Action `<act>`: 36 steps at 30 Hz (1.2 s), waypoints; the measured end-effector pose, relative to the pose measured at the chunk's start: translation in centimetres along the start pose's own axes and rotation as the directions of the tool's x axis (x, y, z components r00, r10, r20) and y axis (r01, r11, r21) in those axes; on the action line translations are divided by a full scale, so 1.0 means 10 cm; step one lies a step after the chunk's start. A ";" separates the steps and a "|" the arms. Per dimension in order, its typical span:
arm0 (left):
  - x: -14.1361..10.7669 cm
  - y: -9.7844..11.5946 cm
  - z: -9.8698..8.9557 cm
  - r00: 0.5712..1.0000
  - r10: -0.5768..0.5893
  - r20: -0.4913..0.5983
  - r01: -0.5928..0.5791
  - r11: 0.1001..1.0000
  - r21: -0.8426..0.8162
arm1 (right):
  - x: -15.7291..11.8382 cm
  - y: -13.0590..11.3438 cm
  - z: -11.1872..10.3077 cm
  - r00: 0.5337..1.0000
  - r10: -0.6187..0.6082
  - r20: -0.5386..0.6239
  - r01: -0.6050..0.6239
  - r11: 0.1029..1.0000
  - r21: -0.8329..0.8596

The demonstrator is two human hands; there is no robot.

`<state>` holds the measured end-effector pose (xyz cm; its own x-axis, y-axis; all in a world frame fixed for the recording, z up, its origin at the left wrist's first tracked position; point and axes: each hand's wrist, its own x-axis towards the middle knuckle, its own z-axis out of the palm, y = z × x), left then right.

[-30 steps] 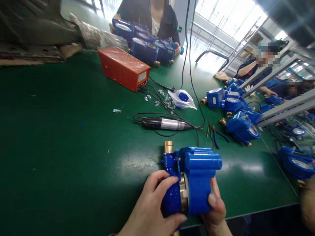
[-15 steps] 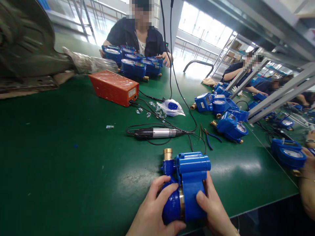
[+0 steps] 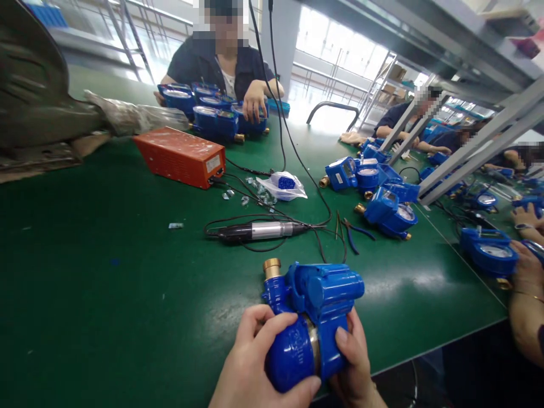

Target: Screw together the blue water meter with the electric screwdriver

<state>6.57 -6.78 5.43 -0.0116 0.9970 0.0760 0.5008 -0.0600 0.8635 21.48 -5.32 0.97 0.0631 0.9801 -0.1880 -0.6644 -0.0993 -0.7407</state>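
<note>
Counter (image 3: 127, 317), green and scuffed, spreads beneath our work, and a dark green machine (image 3: 29, 85) stands at its far left. Across from us, at the far side, a person (image 3: 238, 68) reaches over a cluster of blue meters (image 3: 216, 122). Nearer than that cluster, left of centre, we see an orange box (image 3: 178, 158) with black cables. More blue meters (image 3: 380, 207) lie to the right. At the near side, centre, we hold one blue-and-brass meter (image 3: 293, 345), its brass end pointing away from us. Our left hand (image 3: 253, 362) has a wide grip around the rounded body; our right hand (image 3: 355, 360) clasps the cover, thumb on the near face. Beyond the held meter lies a black-and-silver tool (image 3: 263, 230), with an open plastic bag (image 3: 291, 191) of blue bits farther off. To the tool's right rest blue-handled pliers (image 3: 352, 235).
</note>
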 end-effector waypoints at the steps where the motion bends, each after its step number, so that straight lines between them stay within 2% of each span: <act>1: 0.03 0.05 -0.03 1.000 0.004 0.009 -0.004 0.999 0.035 | 0.00 0.01 0.02 1.000 -0.001 -0.004 0.002 1.000 0.020; 6: 0.17 0.31 -0.18 0.997 0.034 0.064 -0.049 0.968 0.246 | -0.02 0.08 0.12 0.997 0.061 -0.057 -0.050 0.983 0.175; 11: 0.24 0.43 -0.19 0.985 0.134 0.108 -0.166 0.902 0.398 | 0.02 0.18 0.08 0.984 0.158 -0.083 -0.131 0.955 0.268; 15: 0.28 0.43 -0.15 0.984 0.123 0.126 -0.168 0.878 0.448 | 0.05 0.18 0.03 0.974 0.174 -0.143 -0.148 0.973 0.179; 18: 0.30 0.42 -0.13 0.979 0.117 0.166 -0.185 0.855 0.484 | 0.03 0.13 -0.05 0.982 0.139 -0.128 -0.132 0.990 0.055; 20: 0.29 0.41 -0.09 0.968 0.159 0.192 -0.238 0.816 0.526 | 0.00 0.10 -0.17 0.987 0.107 -0.117 -0.112 0.993 -0.039; 23: 0.23 0.39 0.04 0.915 0.321 0.243 -0.402 0.696 0.595 | -0.05 0.12 -0.44 0.982 0.051 -0.179 -0.084 0.980 -0.179; 26: 0.16 0.37 0.22 0.845 0.431 0.316 -0.523 0.550 0.650 | -0.07 0.12 -0.65 0.962 -0.067 -0.264 -0.018 0.951 -0.308; 28: 0.12 0.35 0.32 0.791 0.489 0.369 -0.599 0.491 0.633 | -0.05 0.07 -0.68 0.955 -0.124 -0.268 0.012 0.923 -0.385; 30: 0.10 0.33 0.36 0.748 0.545 0.379 -0.651 0.490 0.580 | -0.03 0.00 -0.66 0.952 -0.151 -0.265 0.024 0.903 -0.428; 32: 0.08 0.31 0.35 0.759 0.563 0.327 -0.641 0.555 0.530 | 0.00 -0.08 -0.63 0.954 -0.161 -0.253 0.034 0.896 -0.442; 36: 0.08 0.27 0.32 0.893 0.427 0.143 -0.443 0.777 0.447 | 0.01 -0.11 -0.65 0.979 -0.190 -0.078 0.121 0.839 -0.530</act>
<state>10.74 -5.99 6.24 0.3267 0.8718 0.3651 0.7812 -0.4665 0.4148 27.09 -6.20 -2.42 0.2463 0.9647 -0.0935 -0.1556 -0.0559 -0.9862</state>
